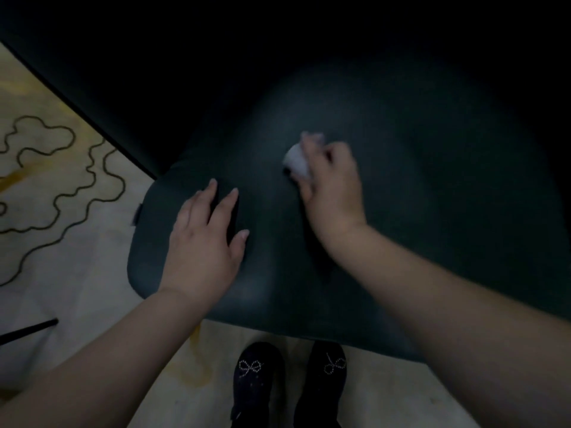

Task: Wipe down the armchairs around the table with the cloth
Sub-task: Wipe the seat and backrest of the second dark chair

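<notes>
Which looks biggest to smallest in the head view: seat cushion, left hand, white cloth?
1. Seat cushion, fills most of the frame.
2. Left hand, flat on the cushion.
3. White cloth, mostly hidden in the right hand, so its true size is unclear.

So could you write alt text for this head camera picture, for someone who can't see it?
Seen from above, a person's right hand grips a bunched white cloth against a dark green armchair seat, while the left hand rests flat on the cushion's front corner. Below, two black shoes with beaded bows stand on a pale patterned carpet.
</notes>
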